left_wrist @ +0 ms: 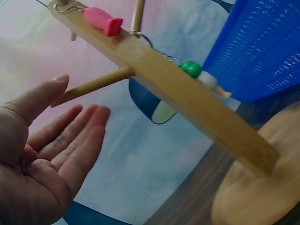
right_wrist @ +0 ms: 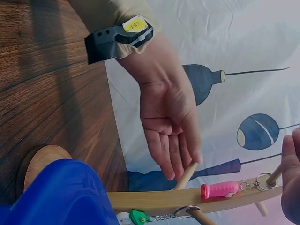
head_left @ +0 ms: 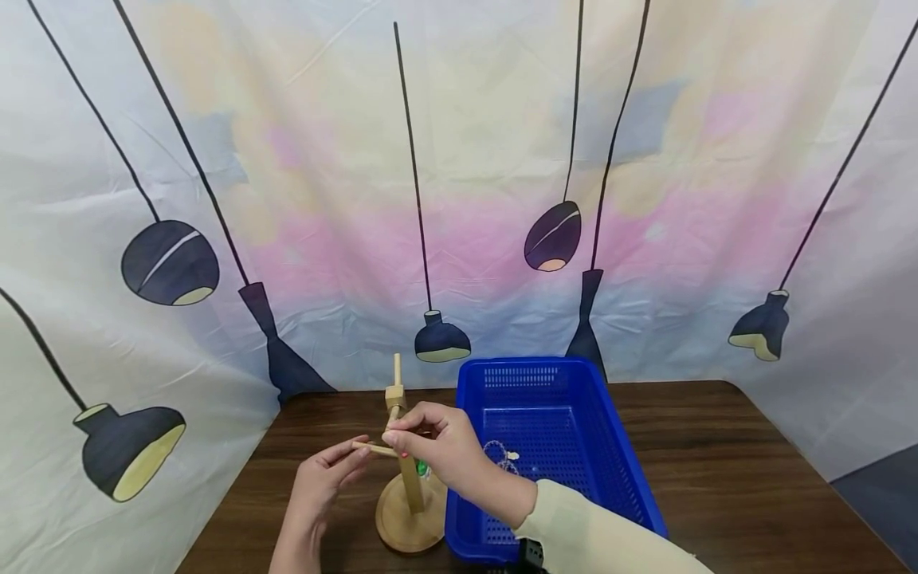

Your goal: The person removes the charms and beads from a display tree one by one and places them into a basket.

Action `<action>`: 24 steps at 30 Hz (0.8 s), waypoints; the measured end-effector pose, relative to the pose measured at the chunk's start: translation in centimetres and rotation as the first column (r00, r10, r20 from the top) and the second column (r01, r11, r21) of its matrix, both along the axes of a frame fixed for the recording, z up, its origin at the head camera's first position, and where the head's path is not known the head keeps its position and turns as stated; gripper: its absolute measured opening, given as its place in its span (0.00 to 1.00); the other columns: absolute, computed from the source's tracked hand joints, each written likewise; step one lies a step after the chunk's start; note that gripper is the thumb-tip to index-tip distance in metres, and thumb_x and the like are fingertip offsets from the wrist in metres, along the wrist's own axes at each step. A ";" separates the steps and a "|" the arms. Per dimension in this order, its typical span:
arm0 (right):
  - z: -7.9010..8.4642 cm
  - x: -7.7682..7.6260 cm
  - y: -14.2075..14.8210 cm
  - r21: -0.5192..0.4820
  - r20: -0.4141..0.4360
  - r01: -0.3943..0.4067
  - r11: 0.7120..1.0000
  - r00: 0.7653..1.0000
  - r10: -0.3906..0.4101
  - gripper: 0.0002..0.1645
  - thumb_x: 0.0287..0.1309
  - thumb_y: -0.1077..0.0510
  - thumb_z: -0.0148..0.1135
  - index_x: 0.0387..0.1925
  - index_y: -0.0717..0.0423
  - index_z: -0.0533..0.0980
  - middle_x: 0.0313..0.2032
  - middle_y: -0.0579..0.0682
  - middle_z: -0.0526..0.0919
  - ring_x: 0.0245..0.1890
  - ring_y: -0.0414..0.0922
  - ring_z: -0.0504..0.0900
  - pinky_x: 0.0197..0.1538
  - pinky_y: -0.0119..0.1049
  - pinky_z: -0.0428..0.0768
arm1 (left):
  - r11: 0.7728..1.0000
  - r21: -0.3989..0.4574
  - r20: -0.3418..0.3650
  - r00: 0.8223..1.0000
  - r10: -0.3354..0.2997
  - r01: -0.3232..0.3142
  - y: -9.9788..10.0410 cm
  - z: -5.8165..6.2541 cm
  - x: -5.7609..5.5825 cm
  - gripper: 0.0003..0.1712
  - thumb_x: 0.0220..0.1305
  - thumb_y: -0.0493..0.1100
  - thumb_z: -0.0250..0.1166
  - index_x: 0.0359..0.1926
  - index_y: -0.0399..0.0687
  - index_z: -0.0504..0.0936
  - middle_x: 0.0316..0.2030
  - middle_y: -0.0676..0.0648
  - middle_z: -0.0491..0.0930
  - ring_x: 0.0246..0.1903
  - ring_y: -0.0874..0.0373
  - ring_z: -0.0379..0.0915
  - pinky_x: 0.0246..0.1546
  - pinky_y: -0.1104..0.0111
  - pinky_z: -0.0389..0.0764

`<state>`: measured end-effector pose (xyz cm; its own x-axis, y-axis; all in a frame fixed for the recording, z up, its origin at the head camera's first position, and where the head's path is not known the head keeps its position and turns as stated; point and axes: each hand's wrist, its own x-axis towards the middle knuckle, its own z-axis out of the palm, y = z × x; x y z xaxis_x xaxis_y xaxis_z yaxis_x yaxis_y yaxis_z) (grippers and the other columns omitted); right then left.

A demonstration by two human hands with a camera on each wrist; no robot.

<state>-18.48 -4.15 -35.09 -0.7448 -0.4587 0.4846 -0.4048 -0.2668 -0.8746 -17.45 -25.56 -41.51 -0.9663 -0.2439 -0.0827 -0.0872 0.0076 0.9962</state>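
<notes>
A wooden stand (head_left: 410, 478) has a round base, an upright post and several slanted pegs. My left hand (head_left: 323, 477) is beside a left-side peg (left_wrist: 96, 86); its thumb lies right at the peg's tip and its fingers stretch out below, fairly straight. My right hand (head_left: 445, 446) pinches the end of an upper peg (right_wrist: 275, 175) with thumb and forefinger, close by a metal ring. From that ring hangs a pink keychain (left_wrist: 101, 19). On another peg hangs a keychain with a green piece (left_wrist: 191, 69) and a white piece. In the right wrist view, only part of the right hand shows.
Right of the stand is a blue plastic basket (head_left: 634, 470), its rim close to the round base. Some beaded loops (head_left: 495, 448) lie inside. The dark wooden table (head_left: 724, 470) ends at a printed cloth backdrop (head_left: 495, 159) showing lamps.
</notes>
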 end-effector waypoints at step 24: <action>0.2 0.2 -0.1 0.029 -0.020 0.024 0.999 1.000 -0.023 0.14 0.67 0.63 0.65 0.42 0.75 0.80 0.42 0.79 0.82 0.29 0.26 0.80 0.39 0.23 0.84 | 0.885 0.414 -0.340 0.938 -0.067 0.214 1.1 -2.8 -0.7 0.17 0.73 0.31 0.61 0.37 0.55 0.91 0.36 0.56 0.91 0.39 0.69 0.88 0.43 0.79 0.88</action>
<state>-18.30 -4.23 -34.90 -0.7458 -0.4554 0.4862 -0.4280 -0.2318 -0.8736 -18.18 -24.47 -44.26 -0.9811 -0.1124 0.1578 0.1918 -0.4471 0.8737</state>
